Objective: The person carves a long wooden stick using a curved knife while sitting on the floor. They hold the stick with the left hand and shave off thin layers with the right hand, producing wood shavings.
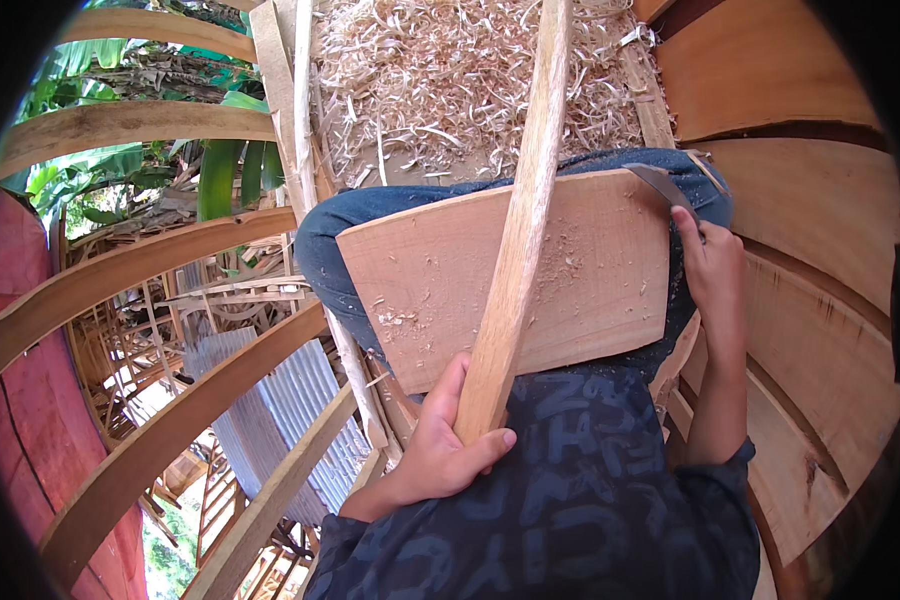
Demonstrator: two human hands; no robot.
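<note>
My left hand (446, 440) is wrapped round the near end of a long wooden strip (515, 250), which runs away from me toward the top edge. Beneath the strip, a flat wooden board (420, 285) rests across my lap, dotted with small shavings. At the board's far right corner my right hand (712, 265) is closed round the handle of a knife, partly hidden by the fingers. The dark knife blade (655, 184) points up and left, beside the board's edge and apart from the strip.
Curled wood shavings (430, 80) cover the floor ahead of my legs. Spaced wooden slats (160, 250) line the left side, with corrugated metal sheeting (280, 420) and plants beyond them. Overlapping wooden planks (800, 200) close in on the right.
</note>
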